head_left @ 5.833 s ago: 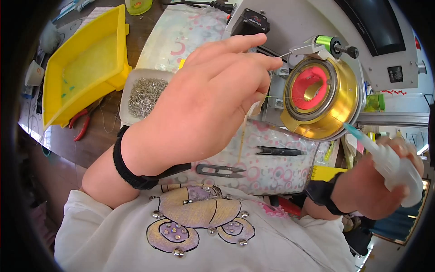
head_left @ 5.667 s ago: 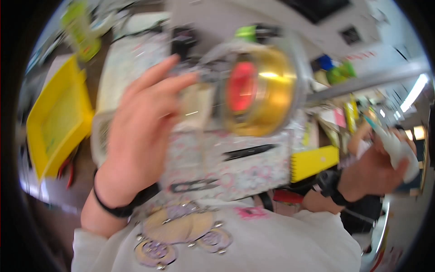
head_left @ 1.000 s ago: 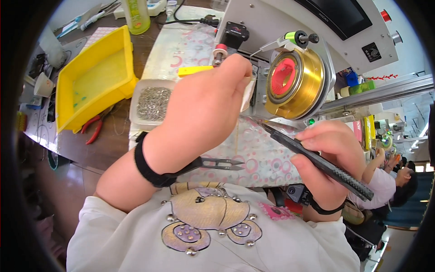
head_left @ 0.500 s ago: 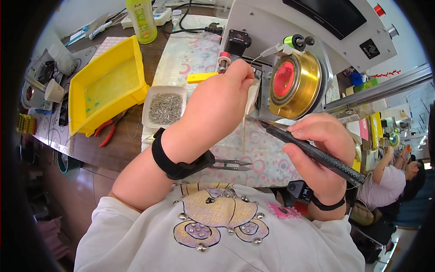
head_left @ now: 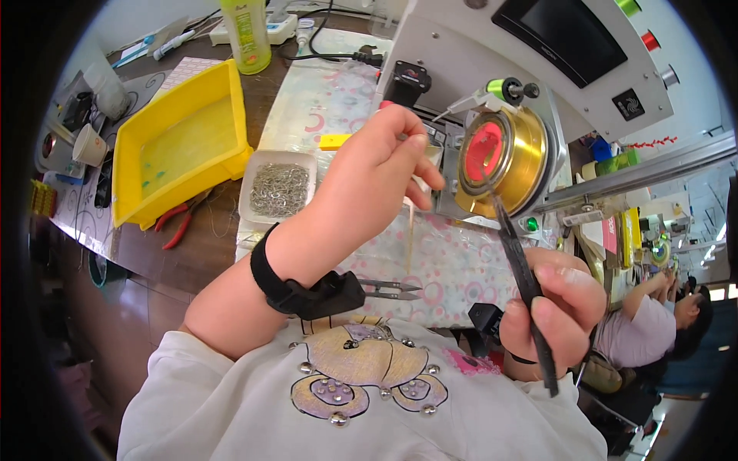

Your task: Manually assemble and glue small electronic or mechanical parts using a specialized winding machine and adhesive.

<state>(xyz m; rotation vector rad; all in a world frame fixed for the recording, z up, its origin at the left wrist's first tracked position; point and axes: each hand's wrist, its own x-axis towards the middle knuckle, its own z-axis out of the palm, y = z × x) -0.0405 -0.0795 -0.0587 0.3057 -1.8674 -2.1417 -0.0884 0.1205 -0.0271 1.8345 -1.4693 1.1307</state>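
My left hand [head_left: 377, 165] is raised in front of the machine. Its thumb and forefinger come together in a pinch while the other fingers are loosely bent; whatever is between the fingertips is too small to make out. A thin tan strand [head_left: 410, 238] shows just below it. My right hand [head_left: 560, 303] grips slim black tweezers [head_left: 524, 273], tilted up with the fine tip in front of the gold spool [head_left: 511, 161]. Partly behind my left wrist lie metal thread snips [head_left: 392, 290]. A white dish [head_left: 244, 198] of small metal hooks [head_left: 278, 188] stands left of my left hand.
The light grey machine with a dark screen [head_left: 561, 34] stands at the back right. On the left are a yellow tray [head_left: 127, 173], red-handled pliers [head_left: 177, 227] and a yellow-green bottle [head_left: 246, 38]. Another person [head_left: 642, 323] sits at the far right.
My right hand has drawn back toward me and turned the tweezers steeper, away from the left fingertips. My left hand has shifted slightly and its lower fingers have loosened. The view has tilted a little.
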